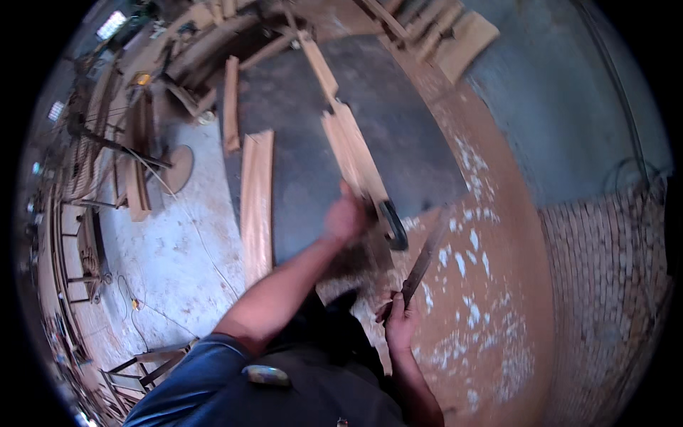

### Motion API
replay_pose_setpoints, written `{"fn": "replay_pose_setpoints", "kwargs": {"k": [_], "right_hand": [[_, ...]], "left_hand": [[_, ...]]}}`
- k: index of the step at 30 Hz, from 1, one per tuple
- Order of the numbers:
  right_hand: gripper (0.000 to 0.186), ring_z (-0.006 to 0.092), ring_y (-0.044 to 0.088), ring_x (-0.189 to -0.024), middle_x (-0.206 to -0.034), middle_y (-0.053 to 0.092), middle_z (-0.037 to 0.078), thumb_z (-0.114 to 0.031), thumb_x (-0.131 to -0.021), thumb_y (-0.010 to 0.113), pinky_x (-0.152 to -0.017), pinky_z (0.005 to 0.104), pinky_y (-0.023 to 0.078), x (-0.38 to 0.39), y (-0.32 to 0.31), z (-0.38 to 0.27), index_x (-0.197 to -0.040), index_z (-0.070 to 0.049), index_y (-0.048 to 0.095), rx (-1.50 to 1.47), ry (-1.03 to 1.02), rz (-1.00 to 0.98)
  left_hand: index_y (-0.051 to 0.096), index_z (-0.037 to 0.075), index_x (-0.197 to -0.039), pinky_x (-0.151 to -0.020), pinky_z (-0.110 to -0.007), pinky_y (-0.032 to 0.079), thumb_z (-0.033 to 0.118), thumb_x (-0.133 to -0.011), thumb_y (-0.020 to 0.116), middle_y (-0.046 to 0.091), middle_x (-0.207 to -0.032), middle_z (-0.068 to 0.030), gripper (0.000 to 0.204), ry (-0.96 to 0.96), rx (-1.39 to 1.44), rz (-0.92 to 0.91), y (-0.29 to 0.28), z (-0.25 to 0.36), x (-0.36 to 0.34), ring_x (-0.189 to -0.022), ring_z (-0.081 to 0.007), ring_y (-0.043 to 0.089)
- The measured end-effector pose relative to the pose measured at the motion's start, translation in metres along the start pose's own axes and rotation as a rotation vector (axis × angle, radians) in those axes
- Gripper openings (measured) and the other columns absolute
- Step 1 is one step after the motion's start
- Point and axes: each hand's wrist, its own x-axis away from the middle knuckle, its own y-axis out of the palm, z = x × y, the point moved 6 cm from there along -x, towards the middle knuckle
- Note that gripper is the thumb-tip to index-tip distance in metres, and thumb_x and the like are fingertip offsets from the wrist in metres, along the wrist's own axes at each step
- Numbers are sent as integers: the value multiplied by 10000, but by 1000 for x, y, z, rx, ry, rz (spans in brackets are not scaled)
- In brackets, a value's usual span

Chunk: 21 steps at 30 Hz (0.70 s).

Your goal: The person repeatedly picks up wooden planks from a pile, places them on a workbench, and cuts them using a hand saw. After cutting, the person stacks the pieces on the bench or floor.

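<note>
My left hand [347, 219] reaches over the dark tabletop [299, 121] and is smeared by motion. It is at the near end of a long pale wooden piece [356, 146], thumb pointing away from me. Its fingers are hidden, so I cannot tell whether it grips the wood. Beside it, a dark, curved clamp-like handle [394, 225] sits at the end of that piece. Lower right, my right hand [400, 326] is closed around the near end of a long, narrow, dark flat tool [425, 257] that slants up and away; its kind is unclear.
A broad wooden board [257, 206] and a shorter strip [232, 103] lie along the table's left side. Another wooden length [319, 65] is farther back. More planks [466, 46] stand at the far right. A cable [188, 213] crosses the pale floor on the left.
</note>
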Motion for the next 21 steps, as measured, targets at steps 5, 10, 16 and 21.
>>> {"fn": "replay_pose_setpoints", "kwargs": {"k": [5, 10, 16, 21], "right_hand": [[360, 63, 471, -581, -668, 510, -5, -169, -981, 470, -538, 227, 413, 94, -70, -35, -1301, -5, 500, 562, -33, -61], [393, 136, 547, -625, -684, 560, 77, -192, -969, 512, -605, 296, 473, 132, -93, -25, -1342, -67, 509, 795, 70, -48], [366, 224, 579, -659, -730, 584, 134, -208, -963, 527, -620, 338, 491, 118, -81, -26, -1307, -84, 545, 893, 32, -50], [356, 375, 659, -761, -857, 640, 256, -200, -938, 553, -672, 399, 519, 109, -75, -34, -1269, -68, 568, 899, 42, -40]], "left_hand": [[169, -109, -1362, -799, -516, 495, 261, -917, 471, 640, -932, -313, 653, 57, 33, 66, 3, -10, -6, -886, -473, 623], [198, -122, -1390, -869, -502, 468, 269, -932, 442, 618, -1005, -340, 650, 62, 36, 34, 1, -5, -7, -959, -472, 603], [173, -124, -1401, -892, -485, 462, 279, -928, 439, 610, -1025, -347, 676, 51, 38, 21, -2, -5, -7, -997, -465, 593], [269, -47, -1259, -847, -520, 466, 229, -929, 452, 614, -975, -344, 468, 44, 90, 50, -2, -6, -4, -964, -494, 583]]}}
